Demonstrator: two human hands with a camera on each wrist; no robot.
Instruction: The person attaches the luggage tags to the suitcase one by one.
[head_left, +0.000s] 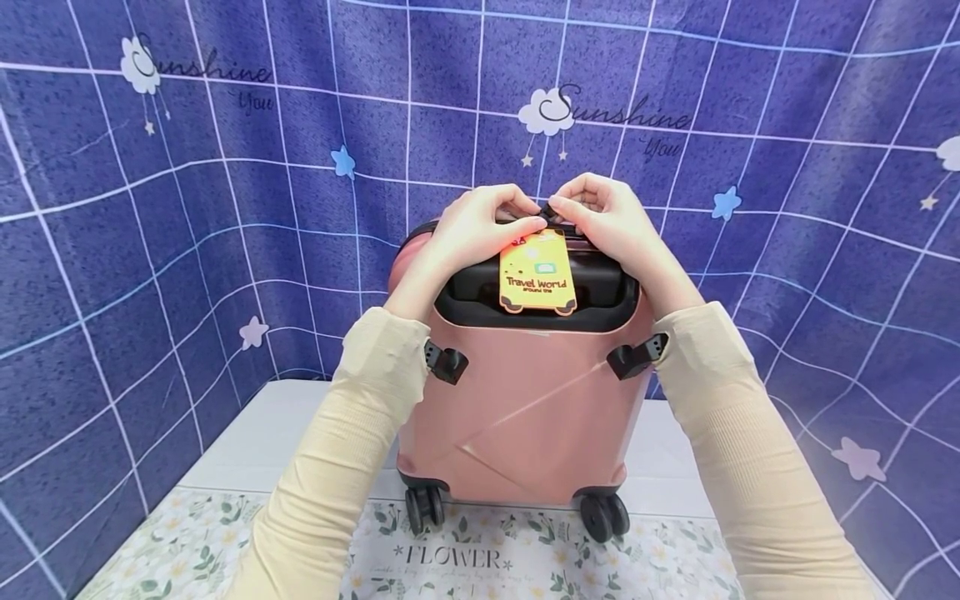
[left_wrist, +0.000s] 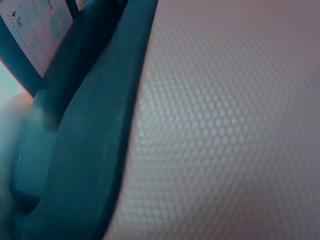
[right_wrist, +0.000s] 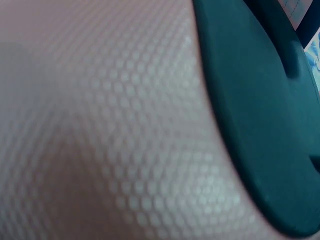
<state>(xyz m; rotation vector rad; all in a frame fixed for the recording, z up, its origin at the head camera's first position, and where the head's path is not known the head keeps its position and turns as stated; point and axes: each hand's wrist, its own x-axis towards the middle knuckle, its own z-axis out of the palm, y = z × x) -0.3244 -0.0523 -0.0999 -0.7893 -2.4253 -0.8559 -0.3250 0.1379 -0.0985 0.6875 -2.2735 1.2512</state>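
A pink suitcase (head_left: pixel 525 408) stands upright, with a black carry handle recess (head_left: pixel 468 287) on its top. From the handle hangs a yellow luggage tag (head_left: pixel 537 267) printed "Travel World". My left hand (head_left: pixel 480 223) pinches the tag's black strap (head_left: pixel 548 212) from the left, thumb near the tag's upper edge. From the right, my right hand (head_left: pixel 611 221) pinches the same strap, its fingertips close to the left ones. Ruled lines and "Tel" show on the tag's back (left_wrist: pixel 37 35) in the left wrist view. The strap's fastening is too small to make out.
Black caster wheels (head_left: pixel 600 517) carry the suitcase on a white surface with a floral "FLOWER" mat (head_left: pixel 450 558) in front. A blue-purple curtain (head_left: pixel 247 200) with grid lines, clouds and stars hangs behind and at both sides. Textured shell (right_wrist: pixel 125 125) fills much of both wrist views.
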